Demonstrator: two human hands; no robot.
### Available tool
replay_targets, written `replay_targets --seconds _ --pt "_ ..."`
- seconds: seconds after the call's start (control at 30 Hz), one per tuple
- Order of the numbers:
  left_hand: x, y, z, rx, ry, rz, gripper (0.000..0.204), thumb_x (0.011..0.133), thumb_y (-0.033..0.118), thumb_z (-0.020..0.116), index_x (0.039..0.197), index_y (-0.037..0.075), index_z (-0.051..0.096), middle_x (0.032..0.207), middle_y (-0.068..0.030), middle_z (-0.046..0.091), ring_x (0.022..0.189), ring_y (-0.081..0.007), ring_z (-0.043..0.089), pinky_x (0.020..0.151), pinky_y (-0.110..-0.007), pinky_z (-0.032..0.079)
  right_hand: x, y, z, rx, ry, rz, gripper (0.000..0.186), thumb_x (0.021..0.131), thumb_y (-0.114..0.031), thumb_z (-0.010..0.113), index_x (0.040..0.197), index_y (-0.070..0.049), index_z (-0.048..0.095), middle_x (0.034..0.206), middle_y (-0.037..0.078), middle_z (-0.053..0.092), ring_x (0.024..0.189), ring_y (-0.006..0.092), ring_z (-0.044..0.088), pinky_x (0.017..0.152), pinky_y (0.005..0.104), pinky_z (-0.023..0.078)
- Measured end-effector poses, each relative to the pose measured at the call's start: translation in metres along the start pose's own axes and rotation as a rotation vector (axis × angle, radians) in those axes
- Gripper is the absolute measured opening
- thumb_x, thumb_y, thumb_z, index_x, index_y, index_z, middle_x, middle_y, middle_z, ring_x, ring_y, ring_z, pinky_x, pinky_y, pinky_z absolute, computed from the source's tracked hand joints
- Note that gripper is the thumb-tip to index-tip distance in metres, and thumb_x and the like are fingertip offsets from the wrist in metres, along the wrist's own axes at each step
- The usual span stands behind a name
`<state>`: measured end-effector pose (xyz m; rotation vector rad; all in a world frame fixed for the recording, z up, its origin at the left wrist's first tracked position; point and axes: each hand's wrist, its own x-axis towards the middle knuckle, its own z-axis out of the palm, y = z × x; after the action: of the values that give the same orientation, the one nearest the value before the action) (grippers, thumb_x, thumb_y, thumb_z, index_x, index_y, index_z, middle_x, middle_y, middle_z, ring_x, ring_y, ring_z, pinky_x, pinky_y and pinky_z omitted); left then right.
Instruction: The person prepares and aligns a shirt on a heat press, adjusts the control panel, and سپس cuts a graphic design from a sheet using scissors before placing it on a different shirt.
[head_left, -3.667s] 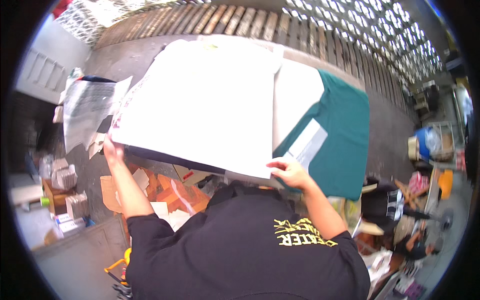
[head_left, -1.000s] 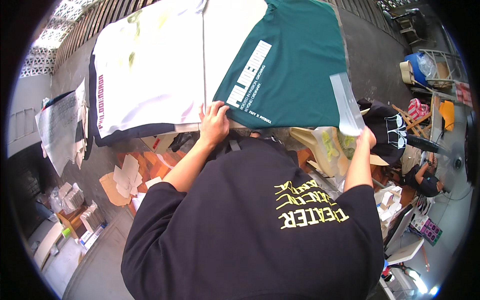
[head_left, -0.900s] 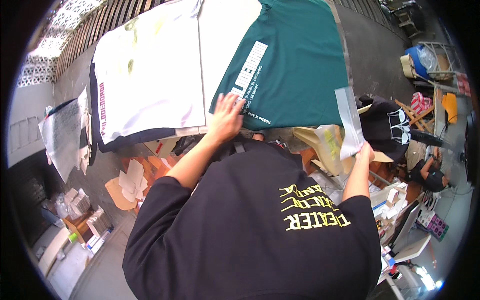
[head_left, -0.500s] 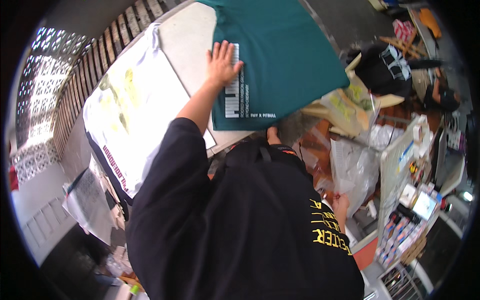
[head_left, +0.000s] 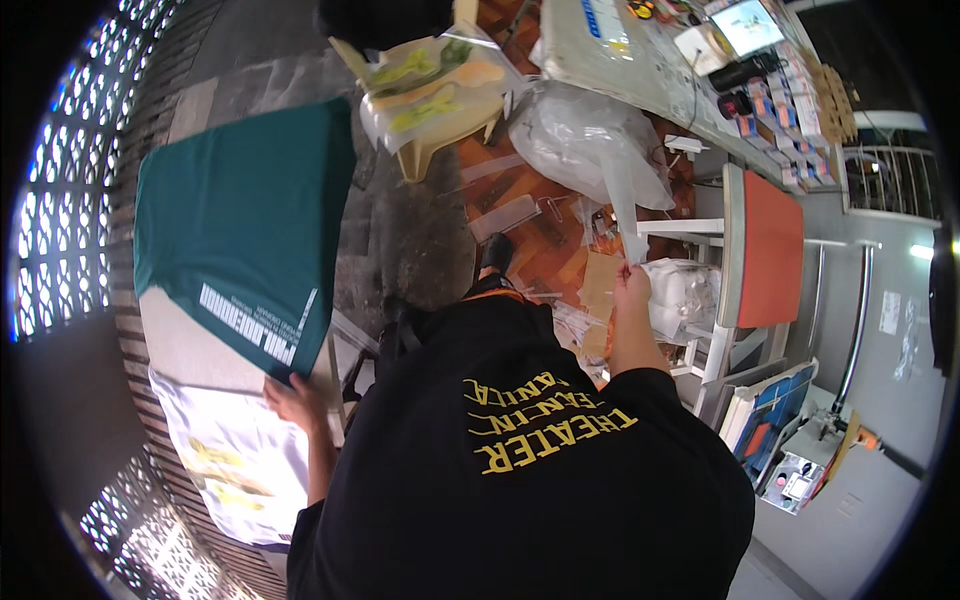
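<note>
My left hand (head_left: 295, 405) touches the table edge by the lower corner of a green T-shirt (head_left: 240, 210) with white printing, its fingers loosely spread. The shirt lies on the pale table board (head_left: 175, 335), beside a white garment (head_left: 270, 470) with a yellowish print. My right hand (head_left: 630, 285) pinches a long translucent film strip (head_left: 625, 220) hanging over the floor, near a piece of brown cardboard (head_left: 603, 290).
A cream plastic chair (head_left: 413, 160) carries printed sheets. A cluttered workbench (head_left: 610, 55) stands ahead-right, with a plastic bag (head_left: 570, 140) beneath it. An orange-topped stand (head_left: 765, 250) is at right, a slatted, perforated wall at left, scraps on the wooden floor (head_left: 515, 175).
The strip, earlier on the green shirt, came off in my right hand and is now off the table. My left hand left the print for the shirt's corner. The view has turned right.
</note>
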<state>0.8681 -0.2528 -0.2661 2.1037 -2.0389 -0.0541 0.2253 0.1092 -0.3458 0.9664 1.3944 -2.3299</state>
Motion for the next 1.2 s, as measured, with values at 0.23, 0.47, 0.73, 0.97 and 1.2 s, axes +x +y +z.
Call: replay_targets --seconds 0.23,0.47,0.73,0.97,1.2 --pt "0.069 -0.014 0.03 -0.046 -0.378 -0.426 0.042 0.088 0.027 0.059 0.112 -0.008 0.061 0.106 -0.0267 0.066 0.094 -0.0418 0.065 0.088 -0.046 0.049 0.019 -0.064 0.072 -0.316 -0.172 -0.014 0.012 0.091 0.004 0.053 0.1 -0.004 0.056 0.082 0.011 0.061 0.067 0.0166 0.061 0.06 0.0286 0.055" --pt "0.013 0.018 0.025 -0.952 -0.32 -0.836 0.031 0.095 0.024 0.059 0.112 -0.002 0.057 0.1 -0.0136 0.064 0.08 -0.0215 0.064 0.065 -0.033 0.056 0.097 -0.087 0.071 -0.874 -0.263 -0.484 0.004 0.086 -0.004 0.059 0.084 -0.006 0.062 0.078 0.007 0.064 0.066 0.0193 0.059 0.06 0.032 0.05" --pt "0.02 0.151 -0.029 -1.432 -0.218 -0.65 0.024 0.096 0.03 0.067 0.103 0.007 0.064 0.09 -0.0006 0.064 0.08 -0.0144 0.059 0.073 -0.029 0.051 0.107 -0.115 0.186 -1.738 0.2 -0.98 0.029 0.084 -0.014 0.068 0.111 -0.004 0.064 0.102 0.014 0.066 0.089 0.0238 0.063 0.08 0.036 0.051" --pt "0.075 0.334 -0.107 -0.773 -0.198 0.203 0.018 0.09 0.013 0.069 0.09 -0.001 0.059 0.066 -0.0115 0.053 0.066 -0.0106 0.052 0.059 -0.032 0.043 -0.156 0.004 0.36 -1.296 -1.483 -0.802 0.048 0.077 -0.014 0.076 0.122 -0.003 0.062 0.116 0.017 0.065 0.111 0.0313 0.061 0.098 0.04 0.048" --pt "0.107 0.406 -0.131 -2.008 -0.79 -0.002 0.006 0.097 0.012 0.063 0.093 0.007 0.064 0.082 0.0019 0.063 0.067 -0.0073 0.055 0.059 -0.025 0.043 -0.285 0.104 0.398 -1.029 -1.802 -0.796 0.045 0.067 -0.012 0.077 0.11 -0.005 0.065 0.111 0.018 0.065 0.104 0.0395 0.06 0.09 0.0449 0.049"
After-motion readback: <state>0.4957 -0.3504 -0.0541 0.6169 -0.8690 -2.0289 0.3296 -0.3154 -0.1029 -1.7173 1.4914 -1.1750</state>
